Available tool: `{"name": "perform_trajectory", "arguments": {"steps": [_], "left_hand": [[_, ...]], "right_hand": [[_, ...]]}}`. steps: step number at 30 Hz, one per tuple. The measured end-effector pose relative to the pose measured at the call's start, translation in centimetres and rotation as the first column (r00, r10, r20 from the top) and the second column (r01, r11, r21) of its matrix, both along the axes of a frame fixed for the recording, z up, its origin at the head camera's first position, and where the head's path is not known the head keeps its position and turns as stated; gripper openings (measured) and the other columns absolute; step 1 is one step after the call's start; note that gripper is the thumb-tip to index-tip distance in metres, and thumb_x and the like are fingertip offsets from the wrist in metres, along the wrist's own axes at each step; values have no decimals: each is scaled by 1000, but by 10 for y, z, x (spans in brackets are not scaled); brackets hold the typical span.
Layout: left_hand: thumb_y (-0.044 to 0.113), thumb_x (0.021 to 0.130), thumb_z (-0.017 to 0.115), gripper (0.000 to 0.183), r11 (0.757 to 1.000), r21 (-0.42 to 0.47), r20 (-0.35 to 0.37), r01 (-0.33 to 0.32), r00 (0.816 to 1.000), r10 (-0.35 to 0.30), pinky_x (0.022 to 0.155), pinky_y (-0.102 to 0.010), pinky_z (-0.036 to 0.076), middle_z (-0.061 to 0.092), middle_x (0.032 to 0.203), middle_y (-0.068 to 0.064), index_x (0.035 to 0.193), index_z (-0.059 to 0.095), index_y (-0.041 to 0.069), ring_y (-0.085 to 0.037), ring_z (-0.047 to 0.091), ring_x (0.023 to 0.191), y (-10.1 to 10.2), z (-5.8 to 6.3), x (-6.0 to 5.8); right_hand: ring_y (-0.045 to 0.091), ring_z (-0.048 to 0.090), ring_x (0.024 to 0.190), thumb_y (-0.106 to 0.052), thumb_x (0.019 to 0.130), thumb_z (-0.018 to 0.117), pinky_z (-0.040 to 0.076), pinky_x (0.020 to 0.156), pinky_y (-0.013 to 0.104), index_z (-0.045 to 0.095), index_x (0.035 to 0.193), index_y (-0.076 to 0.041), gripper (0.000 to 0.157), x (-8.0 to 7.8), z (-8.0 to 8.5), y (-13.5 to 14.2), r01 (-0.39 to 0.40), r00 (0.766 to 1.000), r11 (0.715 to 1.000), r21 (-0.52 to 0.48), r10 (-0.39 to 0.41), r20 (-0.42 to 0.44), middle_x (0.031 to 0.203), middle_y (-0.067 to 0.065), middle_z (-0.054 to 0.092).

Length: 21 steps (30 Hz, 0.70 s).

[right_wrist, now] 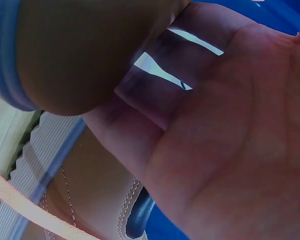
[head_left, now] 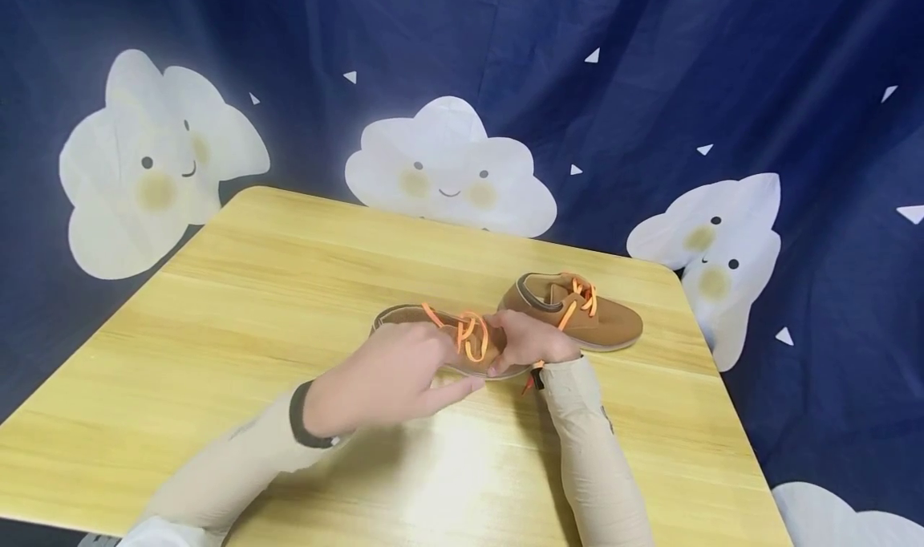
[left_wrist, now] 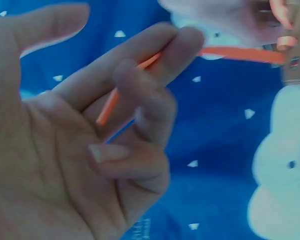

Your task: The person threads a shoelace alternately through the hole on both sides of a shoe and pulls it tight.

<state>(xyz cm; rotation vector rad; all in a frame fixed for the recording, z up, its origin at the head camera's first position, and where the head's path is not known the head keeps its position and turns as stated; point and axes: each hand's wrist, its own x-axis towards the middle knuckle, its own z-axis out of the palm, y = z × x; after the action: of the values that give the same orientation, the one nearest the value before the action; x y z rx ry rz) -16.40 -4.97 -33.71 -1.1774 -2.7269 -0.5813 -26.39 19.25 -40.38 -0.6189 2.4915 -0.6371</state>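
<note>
Two brown lace-up shoes with orange laces are on the table. My right hand (head_left: pixel 530 342) grips the toe of the nearer shoe (right_wrist: pixel 84 55), its fingers curled round the toe in the right wrist view. My left hand (head_left: pixel 386 374) is over the side of this shoe and hides part of it. In the left wrist view, an orange shoelace (left_wrist: pixel 242 53) runs from the shoe and is pinched between the left fingers, with the thumb held apart. On the nearer shoe, loops of lace (head_left: pixel 472 330) lie over the tongue. The other shoe (head_left: pixel 613 322) stands just behind the right hand.
Both shoes are on a light wooden table (head_left: pixel 289 274), towards its right side. Behind it hangs a dark blue curtain (head_left: pixel 433 34) with smiling clouds and white triangles. An orange lace from the right wrist view's lower left (right_wrist: pixel 34 212) crosses a shoe's side.
</note>
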Motion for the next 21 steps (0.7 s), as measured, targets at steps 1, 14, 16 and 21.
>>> {"name": "perform_trajectory", "arguments": {"steps": [1,14,16,21], "left_hand": [[51,98,62,39,1000,-5,-4,16,1000,-16,52,-20,37,52,65,12,71,67,23,-3,41,56,-2,2,4],[53,101,60,36,979,85,-133,185,976,-173,68,-18,52,69,83,18,86,76,25,3,62,77,-35,39,57],[52,100,62,33,973,99,-154,209,969,-193,66,-16,48,66,81,19,84,74,26,4,59,75,-40,42,60],[58,99,60,41,984,5,-101,180,979,-179,57,-14,38,50,68,23,71,65,28,6,46,65,-48,42,58]], "right_hand": [[25,61,128,-10,72,94,48,112,43,56,146,-3,83,0,0,0,5,1000,1000,11,-5,-6,137,9,66],[35,40,151,-16,78,91,37,122,50,39,156,2,96,4,1,-2,76,997,994,80,-77,15,162,18,43],[35,38,152,-16,79,90,36,123,50,38,157,1,96,4,1,-2,78,997,994,79,-80,24,163,18,41],[36,36,153,-16,80,90,35,123,50,36,158,1,96,3,0,-2,78,996,994,72,-81,36,164,17,40]]}}
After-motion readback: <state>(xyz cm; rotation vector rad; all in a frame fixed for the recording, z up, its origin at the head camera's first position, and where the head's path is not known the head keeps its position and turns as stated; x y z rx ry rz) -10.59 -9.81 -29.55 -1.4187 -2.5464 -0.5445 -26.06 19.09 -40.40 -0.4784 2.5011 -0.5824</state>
